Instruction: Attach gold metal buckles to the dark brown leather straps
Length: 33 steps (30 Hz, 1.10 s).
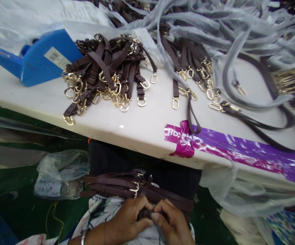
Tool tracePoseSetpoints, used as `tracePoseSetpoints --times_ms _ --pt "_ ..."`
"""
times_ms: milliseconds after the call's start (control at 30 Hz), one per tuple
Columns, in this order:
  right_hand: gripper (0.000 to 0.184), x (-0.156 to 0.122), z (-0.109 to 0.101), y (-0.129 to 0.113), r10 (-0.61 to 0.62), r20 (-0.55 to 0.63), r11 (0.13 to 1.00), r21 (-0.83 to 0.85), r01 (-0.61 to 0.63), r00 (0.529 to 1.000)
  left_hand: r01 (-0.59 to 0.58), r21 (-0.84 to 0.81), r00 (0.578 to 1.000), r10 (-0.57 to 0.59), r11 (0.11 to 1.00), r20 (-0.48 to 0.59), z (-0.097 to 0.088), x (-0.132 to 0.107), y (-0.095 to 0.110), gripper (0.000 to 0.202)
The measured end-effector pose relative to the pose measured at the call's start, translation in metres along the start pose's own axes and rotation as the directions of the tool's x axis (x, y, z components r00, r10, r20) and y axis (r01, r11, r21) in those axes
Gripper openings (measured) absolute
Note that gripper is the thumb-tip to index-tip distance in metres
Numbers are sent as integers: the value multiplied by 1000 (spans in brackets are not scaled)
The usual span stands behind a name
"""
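Note:
Both hands meet over the lap at the bottom of the head view. My left hand (128,217) is closed, thumb and fingers pinching a brown leather strap (144,213). My right hand (171,219) is closed on the same strap, its thumb close to the left thumb. The fingers hide most of the gripped part. Just beyond the hands, a bundle of brown straps (109,183) lies across the lap, with a gold buckle (134,189) showing on it.
A pile of short brown straps with gold clasps (111,68) covers the table (98,126) beside a blue tape dispenser (45,61). Plastic-wrapped straps (200,30) lie at the back right. Purple tape (229,143) runs along the front edge. A clear bag (60,173) sits lower left.

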State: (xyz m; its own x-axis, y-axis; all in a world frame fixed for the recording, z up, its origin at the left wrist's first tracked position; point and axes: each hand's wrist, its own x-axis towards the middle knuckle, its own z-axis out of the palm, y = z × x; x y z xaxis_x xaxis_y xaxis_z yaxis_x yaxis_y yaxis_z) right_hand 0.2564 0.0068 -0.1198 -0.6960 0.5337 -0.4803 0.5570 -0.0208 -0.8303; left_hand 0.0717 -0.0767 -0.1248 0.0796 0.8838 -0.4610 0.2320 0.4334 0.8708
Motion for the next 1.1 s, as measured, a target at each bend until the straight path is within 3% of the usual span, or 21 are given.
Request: tracePoseSetpoints --times_ms 167,300,333,433,467,533,600,667,800,933,1100 --pt "18 6 5 -9 -12 -36 999 -49 10 999 -25 -55 999 24 998 -23 -2 -1 2 16" --pt "10 5 -14 -20 -48 -53 999 -7 48 997 16 -261 998 -33 965 -60 -9 1 3 22" --pt "20 4 -20 -22 -69 -69 997 35 72 995 30 -358 995 -63 933 -78 -11 2 2 26" --pt "77 5 -30 -25 -67 -37 984 162 73 997 32 -627 990 -109 778 -85 -15 6 0 37" --pt "82 7 -30 -26 -47 -1 982 184 46 999 22 -681 992 -100 732 -75 -16 8 0 40" --pt "61 12 -26 -29 -36 48 979 201 26 998 7 -729 995 -80 684 -66 -19 9 1 40" --pt "29 17 -23 -33 -81 25 977 202 74 996 1 -731 993 -85 682 -78 -23 9 2 38" --pt "15 20 -23 -38 -149 -25 970 191 151 989 7 -706 989 -110 708 -101 -26 8 3 35" --pt "11 18 -32 -44 -229 -55 959 160 235 972 -4 -591 988 -88 807 -127 -31 6 4 25" --pt "19 14 -40 -46 -231 -30 957 170 233 972 -60 -401 985 -11 914 -171 -34 8 9 15" --pt "20 12 -42 -40 -291 -26 947 131 292 956 -150 -322 986 118 935 -116 -33 13 8 24"
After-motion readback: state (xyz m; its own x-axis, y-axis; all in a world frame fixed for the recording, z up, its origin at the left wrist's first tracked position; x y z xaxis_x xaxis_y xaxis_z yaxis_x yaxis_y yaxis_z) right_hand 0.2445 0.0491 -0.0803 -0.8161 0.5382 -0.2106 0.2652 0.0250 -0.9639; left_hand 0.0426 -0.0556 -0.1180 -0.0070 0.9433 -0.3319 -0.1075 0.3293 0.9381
